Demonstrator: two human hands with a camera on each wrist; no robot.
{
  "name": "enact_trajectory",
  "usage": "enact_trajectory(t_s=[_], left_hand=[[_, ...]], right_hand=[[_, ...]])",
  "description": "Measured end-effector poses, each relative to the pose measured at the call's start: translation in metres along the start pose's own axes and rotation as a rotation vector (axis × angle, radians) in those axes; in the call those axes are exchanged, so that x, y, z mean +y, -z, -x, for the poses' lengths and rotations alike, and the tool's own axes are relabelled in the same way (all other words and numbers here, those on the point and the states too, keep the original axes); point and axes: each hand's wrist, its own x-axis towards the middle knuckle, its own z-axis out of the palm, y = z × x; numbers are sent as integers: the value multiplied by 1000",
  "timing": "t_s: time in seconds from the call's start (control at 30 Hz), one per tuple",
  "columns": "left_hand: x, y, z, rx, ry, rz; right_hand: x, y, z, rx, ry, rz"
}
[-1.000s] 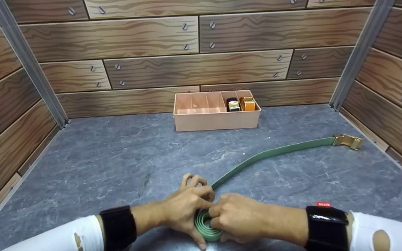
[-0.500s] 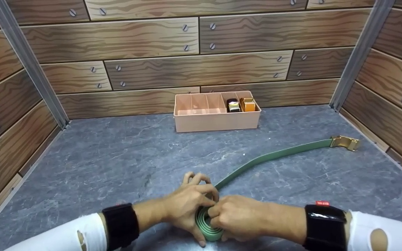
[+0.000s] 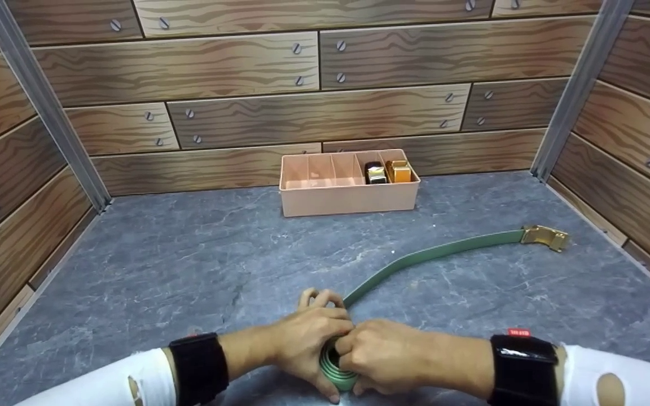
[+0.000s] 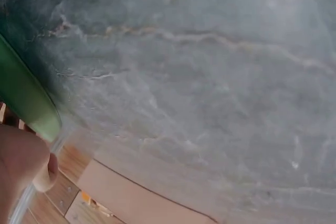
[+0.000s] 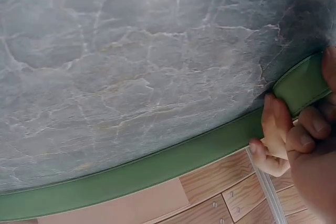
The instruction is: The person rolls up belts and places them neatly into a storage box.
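Observation:
A green belt (image 3: 455, 248) stands on its edge, its near end wound into a roll (image 3: 337, 379) between both hands. Its loose length curves away to the right and ends in a gold buckle (image 3: 545, 237). My left hand (image 3: 313, 341) grips the roll from the left, thumb at its near side. From the right, my right hand (image 3: 384, 355) holds the roll with curled fingers at its centre and side. In the right wrist view the strip runs past the fingertips (image 5: 275, 116). The left wrist view catches the outer face of the roll (image 4: 26, 98) beside the hand.
A pink divided box (image 3: 350, 200) stands by the back wall. Its right compartments hold a rolled black belt (image 3: 376, 173) and a rolled orange-brown belt (image 3: 399, 171). Wood-patterned walls (image 3: 246, 118) enclose the grey marbled tabletop (image 3: 189, 254) on three sides.
The buckle end has slid left and slightly nearer, so the loose length is shorter. Both hands stay around the roll, with small shifts of the left fingers.

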Motion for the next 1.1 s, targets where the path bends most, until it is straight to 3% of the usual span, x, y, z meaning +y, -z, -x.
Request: enact_trajectory(t_s=[0.23,0.37,0.43,0.6,0.7,0.87,0.97,1.1], left_hand=[[8,-7,1,129,94,-108],[10,-4,1,127,125,-137],[9,-1,0,91,111,-145],[4,7,-4,-2,11,-88],[4,4,-5,27,-6,-57],[9,-1,-4,124,36,-144],[10,4,-7,58,41,-172],[6,18,-11,-125,3,-140]], right_hand=[[-11,0,1,125,-93,6],[-13,0,1,112,-138,-87],[-12,-1,0,92,-139,-119],[-9,-2,-2,60,-99,-109],[-9,-1,-4,34,-96,-110],[-9,3,-7,-10,-137,-137],[-8,5,-10,-63,-153,-157],[-6,7,-14,-118,-138,-172]])
